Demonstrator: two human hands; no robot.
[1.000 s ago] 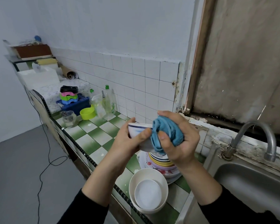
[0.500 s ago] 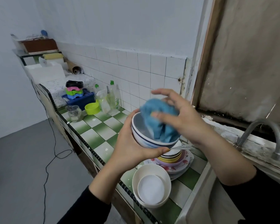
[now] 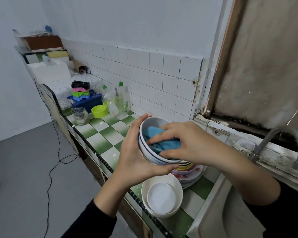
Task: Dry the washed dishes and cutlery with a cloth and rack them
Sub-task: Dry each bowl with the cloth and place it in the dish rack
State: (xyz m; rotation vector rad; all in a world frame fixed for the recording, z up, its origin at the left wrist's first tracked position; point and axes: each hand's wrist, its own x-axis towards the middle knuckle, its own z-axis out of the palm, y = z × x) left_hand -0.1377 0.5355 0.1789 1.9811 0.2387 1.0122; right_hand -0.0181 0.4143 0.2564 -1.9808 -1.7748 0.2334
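Note:
My left hand (image 3: 133, 152) grips a white bowl with blue rings (image 3: 149, 151) from its left side and underneath, holding it tilted above the counter. My right hand (image 3: 181, 140) presses a blue cloth (image 3: 162, 140) into the bowl, fingers curled over the cloth. Just below sits a stack of coloured bowls and flowered plates (image 3: 187, 172). A cream bowl with a white dish inside (image 3: 162, 194) stands at the counter's front edge. Far along the counter a blue rack basket (image 3: 89, 101) holds stacked coloured plastic pieces.
The green-and-white tiled counter (image 3: 101, 134) runs left along the wall. A glass jar (image 3: 80, 115), a lime bowl (image 3: 99, 111) and soap bottles (image 3: 122, 102) stand on it. The steel sink (image 3: 230, 212) and tap (image 3: 292, 143) are at right. A black cable (image 3: 53, 162) lies on the floor.
The bowl turned from side-on to mouth-up in my left hand. My right hand moved the cloth from the bowl's outside into its inside and pushed it deeper.

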